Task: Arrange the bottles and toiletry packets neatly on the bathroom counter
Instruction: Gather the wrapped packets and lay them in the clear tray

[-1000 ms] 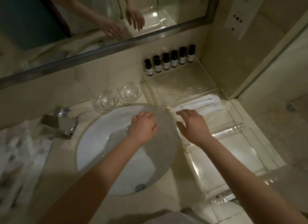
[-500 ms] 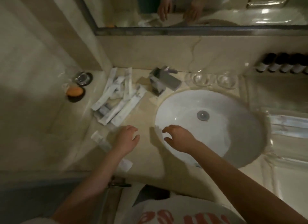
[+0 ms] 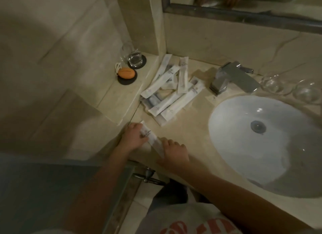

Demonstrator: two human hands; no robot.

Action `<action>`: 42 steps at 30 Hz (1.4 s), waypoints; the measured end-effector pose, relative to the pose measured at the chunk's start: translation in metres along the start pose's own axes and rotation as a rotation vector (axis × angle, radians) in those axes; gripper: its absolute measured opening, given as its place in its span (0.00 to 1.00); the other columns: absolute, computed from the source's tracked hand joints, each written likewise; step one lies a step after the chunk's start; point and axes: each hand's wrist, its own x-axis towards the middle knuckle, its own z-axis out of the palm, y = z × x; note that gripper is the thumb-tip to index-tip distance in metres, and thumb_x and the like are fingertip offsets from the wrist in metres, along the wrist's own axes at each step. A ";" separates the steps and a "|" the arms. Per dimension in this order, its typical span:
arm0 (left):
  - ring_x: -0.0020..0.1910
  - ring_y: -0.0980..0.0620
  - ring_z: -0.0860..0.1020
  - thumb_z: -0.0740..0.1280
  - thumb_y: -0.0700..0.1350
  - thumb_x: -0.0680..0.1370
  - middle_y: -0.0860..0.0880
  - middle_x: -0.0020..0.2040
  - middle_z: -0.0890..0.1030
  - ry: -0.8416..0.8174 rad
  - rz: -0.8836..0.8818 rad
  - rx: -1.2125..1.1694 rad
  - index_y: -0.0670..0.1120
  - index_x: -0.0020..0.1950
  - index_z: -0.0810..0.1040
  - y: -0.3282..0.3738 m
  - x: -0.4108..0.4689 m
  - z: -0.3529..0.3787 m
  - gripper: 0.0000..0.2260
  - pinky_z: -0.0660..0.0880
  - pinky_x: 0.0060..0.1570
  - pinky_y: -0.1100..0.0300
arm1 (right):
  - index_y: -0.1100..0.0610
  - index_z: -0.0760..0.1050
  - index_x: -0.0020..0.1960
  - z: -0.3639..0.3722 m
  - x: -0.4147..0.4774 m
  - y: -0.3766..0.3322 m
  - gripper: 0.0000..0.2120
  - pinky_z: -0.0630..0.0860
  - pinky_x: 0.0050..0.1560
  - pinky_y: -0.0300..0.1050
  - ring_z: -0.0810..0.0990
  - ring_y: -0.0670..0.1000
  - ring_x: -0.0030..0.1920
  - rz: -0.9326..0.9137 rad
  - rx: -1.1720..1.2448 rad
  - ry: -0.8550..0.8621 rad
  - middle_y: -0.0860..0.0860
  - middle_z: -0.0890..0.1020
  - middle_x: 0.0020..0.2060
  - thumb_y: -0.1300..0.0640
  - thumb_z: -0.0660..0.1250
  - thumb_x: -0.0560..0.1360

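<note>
A long white toiletry packet [image 3: 150, 138] lies at the counter's front left edge. My left hand [image 3: 133, 138] grips its upper end and my right hand [image 3: 174, 151] presses on its lower end. Behind them, a loose pile of several white packets [image 3: 171, 87] lies criss-crossed on the beige counter [image 3: 190, 129], left of the tap. No bottles are in view.
A chrome tap [image 3: 231, 77] stands behind the white oval basin [image 3: 268, 143]. Two clear glass dishes [image 3: 287, 87] sit at the back right. On a raised ledge at the left stand a drinking glass [image 3: 134, 57] and an orange soap-like object [image 3: 126, 73], each on a dark coaster.
The view swung left from the basin and bottle row to the counter's left side. Both hands moved to the single packet at the front edge and took hold of it.
</note>
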 end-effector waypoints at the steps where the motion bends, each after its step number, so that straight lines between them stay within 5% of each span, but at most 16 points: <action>1: 0.68 0.42 0.65 0.68 0.51 0.73 0.41 0.69 0.66 0.004 0.000 -0.023 0.45 0.71 0.64 -0.002 0.002 0.001 0.29 0.65 0.66 0.50 | 0.58 0.59 0.69 0.003 0.003 -0.005 0.30 0.69 0.54 0.52 0.74 0.59 0.57 0.008 -0.021 0.004 0.57 0.74 0.60 0.47 0.64 0.72; 8: 0.55 0.47 0.72 0.66 0.52 0.74 0.44 0.59 0.73 0.004 -0.030 -0.201 0.44 0.59 0.73 -0.004 0.015 0.000 0.18 0.68 0.50 0.59 | 0.55 0.69 0.46 -0.016 0.017 0.012 0.03 0.69 0.44 0.45 0.76 0.56 0.48 0.082 0.218 -0.078 0.56 0.76 0.48 0.58 0.62 0.74; 11: 0.42 0.50 0.73 0.66 0.49 0.75 0.49 0.42 0.75 0.032 0.045 -0.355 0.48 0.41 0.71 0.013 0.018 -0.006 0.07 0.66 0.34 0.60 | 0.55 0.66 0.44 -0.034 0.017 0.033 0.05 0.64 0.42 0.42 0.70 0.52 0.43 0.114 0.317 -0.067 0.53 0.71 0.43 0.57 0.62 0.75; 13: 0.39 0.53 0.73 0.65 0.47 0.76 0.50 0.40 0.74 0.061 0.122 -0.427 0.47 0.41 0.71 0.032 0.019 -0.014 0.06 0.65 0.31 0.63 | 0.56 0.67 0.47 -0.047 0.016 0.047 0.05 0.64 0.43 0.42 0.71 0.53 0.44 0.147 0.408 -0.048 0.53 0.72 0.44 0.57 0.62 0.75; 17: 0.41 0.51 0.76 0.63 0.48 0.77 0.47 0.44 0.76 0.089 0.259 -0.405 0.42 0.47 0.75 0.073 0.033 -0.032 0.09 0.73 0.37 0.60 | 0.60 0.72 0.54 -0.072 0.010 0.071 0.10 0.69 0.44 0.44 0.75 0.55 0.45 0.190 0.534 0.055 0.54 0.76 0.45 0.56 0.62 0.76; 25: 0.61 0.42 0.71 0.62 0.51 0.77 0.43 0.62 0.74 0.130 0.354 0.024 0.45 0.61 0.75 0.119 0.099 -0.034 0.16 0.68 0.62 0.50 | 0.57 0.70 0.40 -0.095 -0.010 0.113 0.07 0.67 0.35 0.45 0.73 0.53 0.37 0.467 0.715 0.416 0.50 0.74 0.33 0.56 0.62 0.75; 36: 0.59 0.40 0.71 0.61 0.51 0.77 0.40 0.57 0.75 0.091 0.346 0.268 0.41 0.57 0.74 0.163 0.125 -0.002 0.16 0.69 0.58 0.48 | 0.58 0.71 0.40 -0.102 -0.035 0.148 0.09 0.68 0.33 0.43 0.73 0.50 0.34 0.560 0.822 0.500 0.51 0.75 0.33 0.54 0.64 0.75; 42: 0.50 0.41 0.76 0.62 0.47 0.77 0.40 0.50 0.78 0.100 0.370 -0.007 0.40 0.52 0.75 0.164 0.105 -0.007 0.11 0.72 0.49 0.51 | 0.57 0.72 0.38 -0.109 -0.045 0.163 0.14 0.69 0.38 0.46 0.73 0.51 0.35 0.510 0.933 0.558 0.51 0.76 0.33 0.50 0.59 0.78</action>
